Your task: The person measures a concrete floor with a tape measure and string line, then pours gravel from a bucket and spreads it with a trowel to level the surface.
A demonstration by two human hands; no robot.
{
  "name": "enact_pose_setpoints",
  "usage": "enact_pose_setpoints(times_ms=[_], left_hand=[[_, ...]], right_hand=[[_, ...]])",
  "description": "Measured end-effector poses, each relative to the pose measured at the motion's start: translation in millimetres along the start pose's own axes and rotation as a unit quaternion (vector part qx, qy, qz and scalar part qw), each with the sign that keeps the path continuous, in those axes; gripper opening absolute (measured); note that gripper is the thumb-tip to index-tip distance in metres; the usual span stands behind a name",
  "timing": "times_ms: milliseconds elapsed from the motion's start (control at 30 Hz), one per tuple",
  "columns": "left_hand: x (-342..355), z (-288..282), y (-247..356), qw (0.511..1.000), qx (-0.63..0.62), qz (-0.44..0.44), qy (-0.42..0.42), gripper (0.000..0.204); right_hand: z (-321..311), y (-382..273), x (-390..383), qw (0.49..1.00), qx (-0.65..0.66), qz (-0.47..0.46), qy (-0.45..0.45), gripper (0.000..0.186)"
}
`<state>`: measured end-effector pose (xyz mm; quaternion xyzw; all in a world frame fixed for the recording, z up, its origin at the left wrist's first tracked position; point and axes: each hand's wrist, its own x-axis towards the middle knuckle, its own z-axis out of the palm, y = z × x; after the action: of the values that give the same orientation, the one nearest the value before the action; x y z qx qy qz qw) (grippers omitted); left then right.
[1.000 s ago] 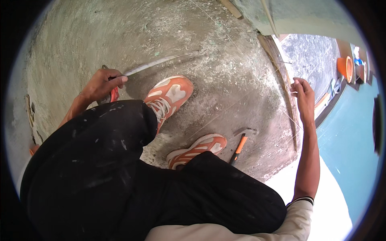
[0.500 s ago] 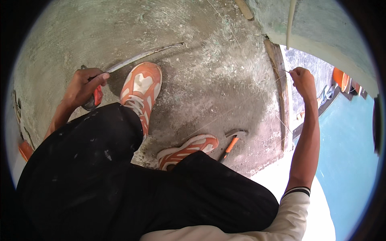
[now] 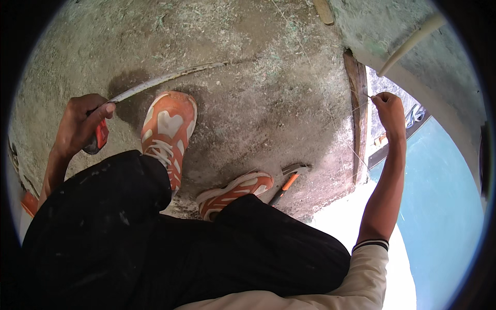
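Head view, looking straight down: the tape measure [image 3: 97, 138], a red-and-dark case, sits in the left hand [image 3: 82, 124] at about nine o'clock, and its pale blade [image 3: 165, 78] runs out from the thumb toward one o'clock, lying low over the rough concrete floor [image 3: 258, 93] until its tip ends near the top centre. That long axis is a shallow diagonal, rising from lower left to upper right, and it passes just beyond the toe of the left orange-and-white shoe [image 3: 168, 132]. The left hand is closed round the case, thumb pressed on top where the blade leaves it.

At about two o'clock the right hand [image 3: 388, 109] is pinched shut on a thin string [image 3: 356, 106], which is hard to follow against the floor; it seems to run from the fingertips across a weathered wooden strip [image 3: 357, 113] standing along the slab's edge. The two hands are well apart, the blade's free tip lying between them but clearly nearer the middle of the floor than the right hand. So the left hand is the one that governs the blade; the right is occupied at the edge.

Near five o'clock from the blade's tip, beside the right shoe [image 3: 235, 192], a hammer [image 3: 289, 178] with an orange grip lies on the concrete, touched by neither hand. Past the slab edge a blue-green surface [image 3: 439, 206] shows far below.
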<state>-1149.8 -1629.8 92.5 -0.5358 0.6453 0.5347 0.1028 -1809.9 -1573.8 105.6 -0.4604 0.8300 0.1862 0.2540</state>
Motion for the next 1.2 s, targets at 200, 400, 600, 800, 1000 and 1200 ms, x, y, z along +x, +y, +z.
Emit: enact_pose_setpoints(times_ms=[200, 400, 600, 800, 1000, 1200], left_hand=[[3, 0, -13, 1.000, 0.002, 0.018, 0.011, 0.037], [6, -2, -4, 1.000, 0.006, 0.016, 0.013, 0.038], [3, -3, -4, 0.999, 0.010, 0.024, 0.025, 0.034], [4, -3, -4, 1.000, 0.002, 0.022, 0.020, 0.035], [2, -4, -4, 0.999, 0.003, 0.024, 0.028, 0.037], [4, -3, -5, 0.999, 0.003, 0.018, 0.030, 0.036]], right_hand=[[8, 10, 0, 0.999, 0.035, -0.001, 0.023, 0.029], [9, 11, -2, 0.998, 0.056, 0.008, 0.037, 0.030], [7, 2, -3, 1.000, 0.029, 0.007, 0.003, 0.030], [3, 4, -4, 0.998, 0.056, 0.010, 0.013, 0.031], [2, 4, -1, 0.997, 0.073, 0.024, 0.006, 0.030], [11, 13, 1, 0.993, 0.117, 0.003, 0.028, 0.027]])
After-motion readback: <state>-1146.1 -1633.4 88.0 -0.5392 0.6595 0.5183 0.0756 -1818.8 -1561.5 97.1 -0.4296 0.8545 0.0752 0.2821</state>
